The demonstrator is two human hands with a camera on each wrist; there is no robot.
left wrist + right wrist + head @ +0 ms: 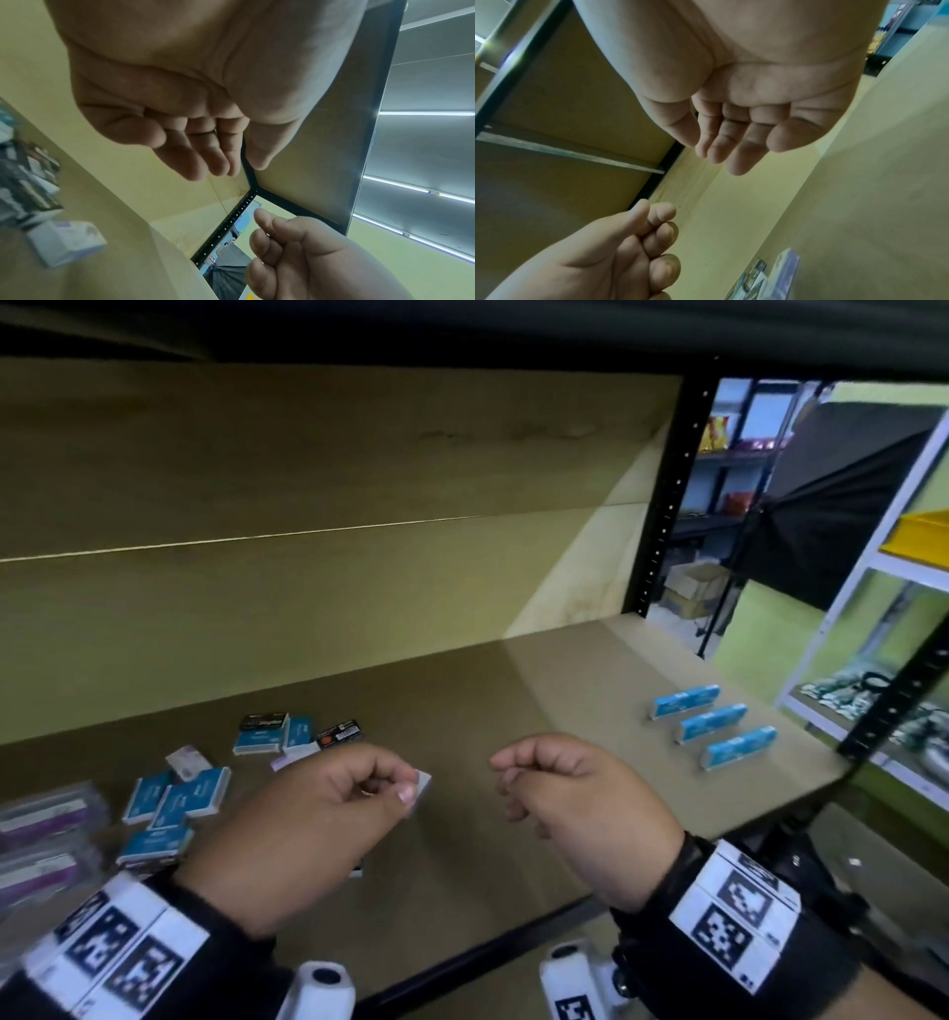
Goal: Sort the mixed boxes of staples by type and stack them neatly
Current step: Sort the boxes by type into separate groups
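Both hands hover over the brown shelf board. My left hand has loosely curled fingers and grips nothing, as the left wrist view confirms. A small pale lilac box shows just past its fingertips; it appears blurred in the wrist views. My right hand is loosely curled and empty. A mixed heap of blue boxes and black boxes lies at the left. Three blue boxes stand in a row at the right.
Purple-banded packs lie at the far left edge. A cardboard back wall closes the shelf behind. A black perforated upright marks the right end, with other racks and a yellow bin beyond.
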